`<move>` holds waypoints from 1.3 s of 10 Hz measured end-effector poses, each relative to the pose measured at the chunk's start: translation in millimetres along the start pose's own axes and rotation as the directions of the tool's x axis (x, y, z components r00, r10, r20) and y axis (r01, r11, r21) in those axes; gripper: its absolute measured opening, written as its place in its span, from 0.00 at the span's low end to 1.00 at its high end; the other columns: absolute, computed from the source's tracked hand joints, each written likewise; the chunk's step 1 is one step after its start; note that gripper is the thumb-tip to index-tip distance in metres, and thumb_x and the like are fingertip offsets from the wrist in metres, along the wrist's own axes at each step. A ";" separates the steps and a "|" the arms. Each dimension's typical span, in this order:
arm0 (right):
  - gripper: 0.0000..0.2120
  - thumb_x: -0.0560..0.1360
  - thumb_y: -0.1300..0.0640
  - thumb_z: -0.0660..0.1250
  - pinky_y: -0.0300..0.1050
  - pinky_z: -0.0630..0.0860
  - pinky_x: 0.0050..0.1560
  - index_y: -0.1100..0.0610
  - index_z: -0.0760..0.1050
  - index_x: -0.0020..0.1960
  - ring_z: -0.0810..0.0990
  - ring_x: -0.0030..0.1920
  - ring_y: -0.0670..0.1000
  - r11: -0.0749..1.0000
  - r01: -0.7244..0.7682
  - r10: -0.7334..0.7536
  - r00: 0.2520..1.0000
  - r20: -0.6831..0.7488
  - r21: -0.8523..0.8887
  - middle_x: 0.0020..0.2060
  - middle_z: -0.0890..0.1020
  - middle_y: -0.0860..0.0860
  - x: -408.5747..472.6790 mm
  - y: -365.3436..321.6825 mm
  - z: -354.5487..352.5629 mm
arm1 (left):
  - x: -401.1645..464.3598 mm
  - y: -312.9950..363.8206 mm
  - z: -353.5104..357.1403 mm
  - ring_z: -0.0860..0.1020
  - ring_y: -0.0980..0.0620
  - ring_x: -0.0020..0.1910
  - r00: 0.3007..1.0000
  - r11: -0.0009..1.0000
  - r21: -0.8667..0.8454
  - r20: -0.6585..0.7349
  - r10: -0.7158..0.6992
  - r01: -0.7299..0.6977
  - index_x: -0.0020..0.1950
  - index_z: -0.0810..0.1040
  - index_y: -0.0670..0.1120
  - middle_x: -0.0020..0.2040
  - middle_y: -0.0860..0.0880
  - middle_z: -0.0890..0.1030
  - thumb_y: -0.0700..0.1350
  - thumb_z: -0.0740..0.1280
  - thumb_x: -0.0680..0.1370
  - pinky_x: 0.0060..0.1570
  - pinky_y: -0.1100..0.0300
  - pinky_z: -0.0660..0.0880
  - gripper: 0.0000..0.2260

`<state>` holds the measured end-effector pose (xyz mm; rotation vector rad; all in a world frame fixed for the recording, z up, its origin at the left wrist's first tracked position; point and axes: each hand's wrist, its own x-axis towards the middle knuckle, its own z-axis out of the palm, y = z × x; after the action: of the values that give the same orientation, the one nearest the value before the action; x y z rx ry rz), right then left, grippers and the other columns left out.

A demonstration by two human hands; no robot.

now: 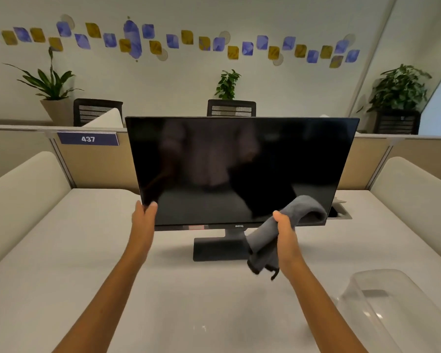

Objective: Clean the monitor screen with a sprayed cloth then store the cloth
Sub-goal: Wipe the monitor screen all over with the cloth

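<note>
Gripping monitor (239,169) corner, left hand (144,220); right hand (285,233) clutching cloth (267,240), fingers hidden; bin (382,301) cut off

"437" on blue partition sign (88,138) | "BenQ" on monitor (239,169) bottom bezel

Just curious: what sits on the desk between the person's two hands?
In the head view, the monitor's stand sits between the left hand and the right hand, which grips the cloth; the desk is bare otherwise.

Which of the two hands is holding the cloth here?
The right hand grips the grey cloth at the monitor's lower right; the left hand holds its lower-left corner.
</note>
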<state>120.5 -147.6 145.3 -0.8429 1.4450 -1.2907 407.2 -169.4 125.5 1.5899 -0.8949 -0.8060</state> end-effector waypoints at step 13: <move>0.21 0.71 0.53 0.61 0.39 0.73 0.60 0.45 0.68 0.65 0.73 0.61 0.54 0.953 0.237 -0.124 0.873 0.471 -0.190 0.58 0.76 0.57 10.8 118.9 126.0 | 61.3 -22.0 -3.2 0.56 0.48 0.75 0.991 0.992 -0.115 0.127 -0.033 0.048 0.76 0.52 0.56 0.77 0.51 0.56 0.66 0.44 0.77 0.72 0.49 0.55 0.30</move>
<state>251.0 -171.6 33.3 -1.3757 1.1725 -0.9670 442.7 -218.6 101.6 1.4710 -0.8898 -0.9782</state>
